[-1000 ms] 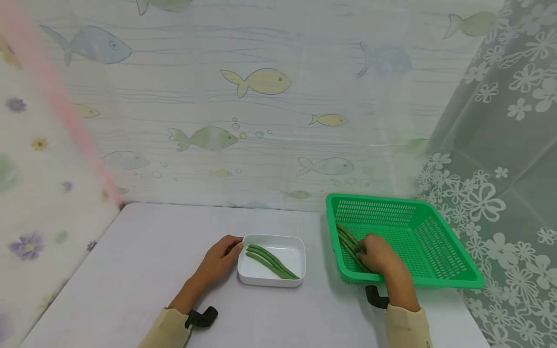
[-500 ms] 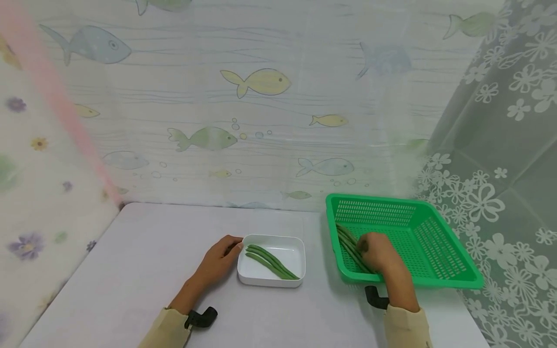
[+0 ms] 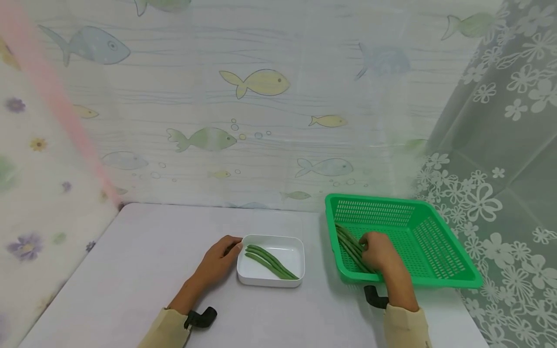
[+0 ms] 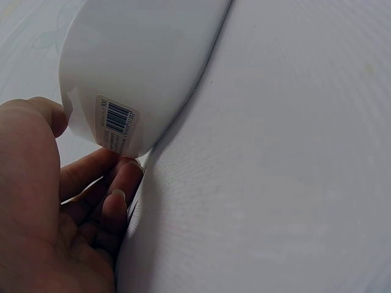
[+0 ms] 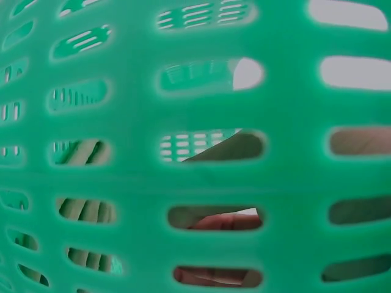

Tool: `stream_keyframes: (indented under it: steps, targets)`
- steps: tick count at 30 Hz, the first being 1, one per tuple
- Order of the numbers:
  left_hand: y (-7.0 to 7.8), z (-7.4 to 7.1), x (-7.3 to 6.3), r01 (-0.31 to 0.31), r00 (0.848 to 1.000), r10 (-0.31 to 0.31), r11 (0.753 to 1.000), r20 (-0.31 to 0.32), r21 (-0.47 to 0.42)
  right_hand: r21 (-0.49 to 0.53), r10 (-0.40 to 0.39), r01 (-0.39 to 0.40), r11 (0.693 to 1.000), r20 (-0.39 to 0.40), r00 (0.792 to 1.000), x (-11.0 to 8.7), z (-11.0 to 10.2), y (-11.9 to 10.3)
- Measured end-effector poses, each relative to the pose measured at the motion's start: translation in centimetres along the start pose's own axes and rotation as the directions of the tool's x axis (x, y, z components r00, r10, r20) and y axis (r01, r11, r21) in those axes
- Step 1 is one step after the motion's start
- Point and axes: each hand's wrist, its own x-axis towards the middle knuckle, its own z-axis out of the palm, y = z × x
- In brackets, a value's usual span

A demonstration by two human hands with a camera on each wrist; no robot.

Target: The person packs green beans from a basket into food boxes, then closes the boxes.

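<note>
Several beans (image 3: 350, 246) in the basket (image 3: 415, 249) slant away left of our nearer, right hand (image 3: 379, 252); whether it grips any, we cannot tell.

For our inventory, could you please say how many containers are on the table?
2: a white dish held by the left hand, and a green slotted basket with the right hand inside.

At four o'clock the green basket (image 3: 374, 211) is looking like smooth plastic. At six the white dish (image 3: 292, 253) is gleaming — slick and glossy — and wearing a paper-looking sticker (image 4: 116, 125). Under it, a dull cloth (image 3: 261, 319) is spreading. At twelve, the fish sheet (image 3: 261, 111) is shining faintly, like thin plastic.
</note>
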Motion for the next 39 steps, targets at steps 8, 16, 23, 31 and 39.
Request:
stream_keyframes:
  steps: [8, 16, 23, 31, 39]
  targets:
    - [0.3, 0.0, 0.0, -0.001, 1.000, 0.001, 1.000, -0.003, 0.002, 0.026, 0.032, -0.031, 0.999, -0.028, 0.999, -0.2, -0.3, -0.2]
    - [0.3, -0.1, 0.0, 0.000, 1.000, 0.000, 1.000, -0.007, 0.000, 0.061, 0.088, -0.086, 0.994, -0.033, 0.996, -0.5, -0.8, -0.2]
    - [0.2, 0.1, 0.2, 0.016, 1.000, -0.016, 1.000, -0.013, 0.012, 0.102, 0.109, -0.106, 0.989, -0.025, 0.994, -0.7, -0.9, -0.4]
    - [0.3, 0.1, 0.2, 0.021, 1.000, -0.021, 1.000, -0.014, 0.006, 0.108, 0.095, -0.086, 0.990, -0.085, 0.992, -1.4, -1.8, -1.1]
    - [0.4, 0.0, 0.2, 0.019, 1.000, -0.019, 1.000, -0.008, 0.008, 0.107, 0.078, -0.062, 0.992, -0.152, 0.985, -2.2, -2.6, -2.1]
